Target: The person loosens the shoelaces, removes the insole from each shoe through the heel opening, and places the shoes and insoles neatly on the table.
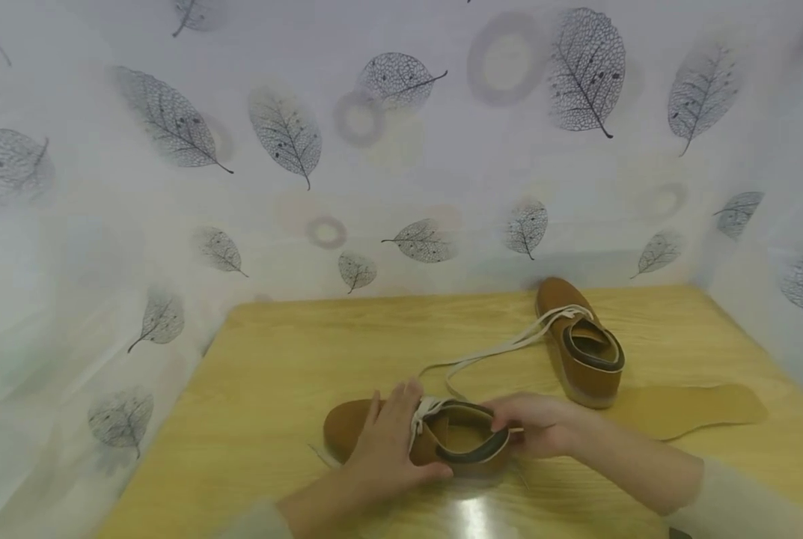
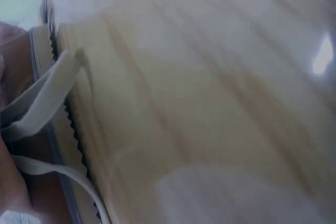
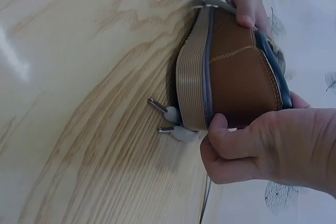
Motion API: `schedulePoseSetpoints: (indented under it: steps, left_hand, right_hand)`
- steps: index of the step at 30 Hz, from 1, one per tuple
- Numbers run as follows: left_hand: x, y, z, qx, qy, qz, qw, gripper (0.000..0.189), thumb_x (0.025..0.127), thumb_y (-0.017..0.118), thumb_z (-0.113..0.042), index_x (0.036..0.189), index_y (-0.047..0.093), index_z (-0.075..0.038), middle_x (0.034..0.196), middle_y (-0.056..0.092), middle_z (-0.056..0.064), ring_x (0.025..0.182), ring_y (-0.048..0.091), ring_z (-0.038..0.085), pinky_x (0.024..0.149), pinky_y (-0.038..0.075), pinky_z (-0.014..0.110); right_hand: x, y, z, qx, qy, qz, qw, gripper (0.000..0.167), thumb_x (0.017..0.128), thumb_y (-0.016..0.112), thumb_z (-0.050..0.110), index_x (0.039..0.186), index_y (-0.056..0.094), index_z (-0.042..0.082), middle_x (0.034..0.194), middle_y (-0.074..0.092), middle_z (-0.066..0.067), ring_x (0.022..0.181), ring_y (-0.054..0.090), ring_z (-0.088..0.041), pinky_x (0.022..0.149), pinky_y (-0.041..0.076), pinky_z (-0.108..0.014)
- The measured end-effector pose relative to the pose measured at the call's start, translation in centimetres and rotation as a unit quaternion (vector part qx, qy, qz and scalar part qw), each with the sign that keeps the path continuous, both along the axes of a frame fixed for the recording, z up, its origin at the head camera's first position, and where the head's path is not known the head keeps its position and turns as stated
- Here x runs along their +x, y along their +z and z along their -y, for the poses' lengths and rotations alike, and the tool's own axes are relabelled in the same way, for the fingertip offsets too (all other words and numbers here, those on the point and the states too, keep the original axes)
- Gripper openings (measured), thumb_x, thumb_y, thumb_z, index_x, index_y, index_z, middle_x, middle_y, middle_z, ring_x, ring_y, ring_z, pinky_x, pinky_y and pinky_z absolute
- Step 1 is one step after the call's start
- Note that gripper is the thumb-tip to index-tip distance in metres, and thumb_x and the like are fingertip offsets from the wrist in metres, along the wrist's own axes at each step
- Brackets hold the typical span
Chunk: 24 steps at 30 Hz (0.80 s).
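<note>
A brown leather shoe (image 1: 347, 421) with a dark padded collar stands on the table in the head view, toe to the left. My left hand (image 1: 389, 449) holds its front part, fingers across the top and thumb along the near side. At the heel, my right hand (image 1: 544, 425) grips the collar and the back of the shoe. Off-white laces (image 1: 431, 405) cross the upper. In the right wrist view, two lace ends (image 3: 171, 114) with metal tips lie beside the ridged sole (image 3: 190, 77). A lace loop (image 2: 50, 98) hangs over the sole's side in the left wrist view.
A second brown shoe (image 1: 579, 367) stands farther back to the right, its long laces (image 1: 489, 350) trailing left over the table. Right of it lies a flat tan insole-shaped piece (image 1: 704, 408). A leaf-patterned white curtain (image 1: 401, 165) encloses the wooden table (image 1: 273, 359).
</note>
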<state>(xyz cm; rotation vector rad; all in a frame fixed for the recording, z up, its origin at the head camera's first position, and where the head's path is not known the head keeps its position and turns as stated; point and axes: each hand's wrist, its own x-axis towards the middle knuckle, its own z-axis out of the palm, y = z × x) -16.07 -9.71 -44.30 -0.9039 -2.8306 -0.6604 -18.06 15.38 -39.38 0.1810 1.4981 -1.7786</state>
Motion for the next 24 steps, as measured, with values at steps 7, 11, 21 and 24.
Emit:
schedulePoseSetpoints:
  steps: [7, 11, 21, 24]
  left_hand:
    - [0.3, -0.1, -2.0, -0.025, 0.000, 0.006, 0.9997, 0.109, 0.076, 0.038, -0.083, 0.149, 0.021, -0.003, 0.156, 0.018, 0.017, 0.143, 0.016, 0.034, 0.112, 0.013, 0.063]
    - [0.0, 0.2, -2.7, -0.019, -0.017, 0.010, 0.9996, 0.102, 0.081, 0.037, -0.078, 0.149, 0.021, -0.003, 0.156, 0.018, 0.017, 0.143, 0.016, 0.034, 0.112, 0.013, 0.063]
    - [-1.0, 0.8, -2.4, 0.149, -0.078, 0.129, 0.9772, 0.060, 0.098, 0.042, -0.040, 0.144, 0.035, -0.004, 0.149, 0.036, 0.010, 0.141, 0.023, 0.033, 0.115, 0.008, 0.057]
    - [-1.2, 0.9, -2.2, 0.186, -0.070, 0.158, 0.9674, 0.053, 0.099, 0.040, -0.039, 0.142, 0.041, -0.007, 0.144, 0.041, 0.010, 0.137, 0.027, 0.042, 0.111, 0.018, 0.057]
  right_hand:
    - [-0.4, -0.3, -2.6, -0.002, 0.047, -0.030, 0.9984, 0.062, 0.080, 0.049, -0.003, 0.138, 0.029, -0.015, 0.117, 0.043, -0.014, 0.102, 0.045, -0.022, 0.090, 0.048, -0.027]
    - [-0.6, -0.2, -3.8, -0.007, 0.060, -0.041, 0.9974, 0.059, 0.082, 0.049, -0.002, 0.137, 0.033, -0.016, 0.117, 0.046, -0.012, 0.102, 0.047, -0.020, 0.091, 0.048, -0.027]
    - [-0.5, -0.3, -5.2, 0.005, 0.051, -0.046, 0.9976, 0.063, 0.083, 0.050, -0.001, 0.139, 0.024, -0.018, 0.124, 0.039, -0.016, 0.102, 0.045, -0.022, 0.090, 0.047, -0.027]
    - [-0.4, -0.4, -5.4, 0.007, 0.048, -0.047, 0.9977, 0.062, 0.083, 0.050, -0.001, 0.138, 0.025, -0.019, 0.125, 0.037, -0.016, 0.102, 0.045, -0.023, 0.089, 0.048, -0.027]
